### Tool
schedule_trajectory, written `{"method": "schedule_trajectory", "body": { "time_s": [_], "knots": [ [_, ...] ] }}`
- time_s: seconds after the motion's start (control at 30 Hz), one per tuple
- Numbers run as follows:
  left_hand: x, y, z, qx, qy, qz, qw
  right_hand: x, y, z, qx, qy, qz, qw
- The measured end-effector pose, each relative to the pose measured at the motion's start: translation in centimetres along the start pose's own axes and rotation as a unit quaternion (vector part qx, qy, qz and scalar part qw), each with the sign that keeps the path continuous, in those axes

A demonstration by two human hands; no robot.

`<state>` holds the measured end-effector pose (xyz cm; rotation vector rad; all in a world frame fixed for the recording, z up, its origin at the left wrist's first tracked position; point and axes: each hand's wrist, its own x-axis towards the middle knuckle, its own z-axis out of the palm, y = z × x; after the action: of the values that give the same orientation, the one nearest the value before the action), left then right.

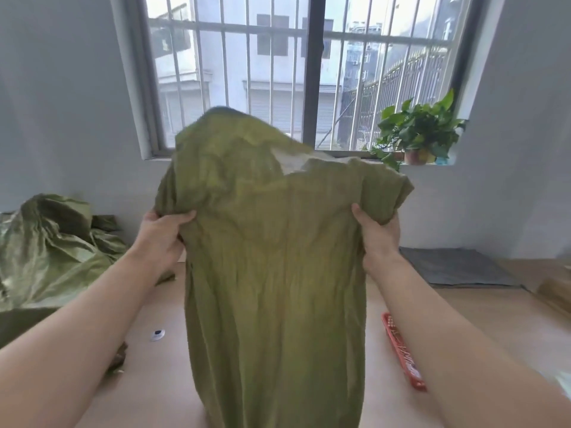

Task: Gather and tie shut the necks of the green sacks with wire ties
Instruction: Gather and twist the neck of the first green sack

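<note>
— Why is the green sack [275, 257] up in the air and not flat on the counter [463, 319]?

— I judge the person is letting it hang straight, so the mouth can be found and gathered. The left hand [160, 239] grips one side and the right hand [378, 230] the other, both just under the floppy top edge. On each hand the thumb lies across the front and the fingers are clamped on the cloth behind it. The lower end drops out of view at the bottom.

— So the neck is not bunched yet?

— No, the top is spread wide between the hands and there is no tie on it.

— And the other sacks?

— A crumpled pile of green sacks [52, 245] lies at the left, against the wall, likely waiting their turn. A red basket [401, 350] sits just beside the right forearm, within easy reach; it may hold the ties, but I cannot tell.

— Any label or print?

— None that I can read, on the sack or the basket.
</note>
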<state>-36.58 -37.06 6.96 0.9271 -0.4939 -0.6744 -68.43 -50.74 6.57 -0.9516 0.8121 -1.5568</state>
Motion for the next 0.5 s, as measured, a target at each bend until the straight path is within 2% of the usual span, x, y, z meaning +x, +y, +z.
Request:
{"method": "schedule_trajectory", "body": {
  "time_s": [0.07, 0.17, 0.27, 0.37, 0.5],
  "knots": [
    [-0.3, -0.4, -1.7, 0.039, 0.019, 0.003, 0.999, 0.1, 0.2, -1.6, -0.017, -0.005, 0.006, 1.0],
    [-1.9, -2.6, -3.7, 0.136, -0.027, -0.068, 0.988, -0.4, 1.9, -3.3, -0.046, -0.023, 0.08, 0.995],
    [-2.9, -4.3, -4.5, 0.221, -0.059, -0.09, 0.969, -0.6, 2.5, -3.5, -0.077, -0.03, 0.091, 0.992],
    [-2.7, -3.5, -4.3, 0.188, -0.072, -0.078, 0.976, -0.3, 1.6, -2.6, -0.116, -0.025, 0.072, 0.99],
    [-2.0, -0.5, -2.9, 0.11, -0.083, -0.033, 0.99, 0.1, 0.3, -1.6, -0.164, -0.036, 0.002, 0.986]
  ]
}}
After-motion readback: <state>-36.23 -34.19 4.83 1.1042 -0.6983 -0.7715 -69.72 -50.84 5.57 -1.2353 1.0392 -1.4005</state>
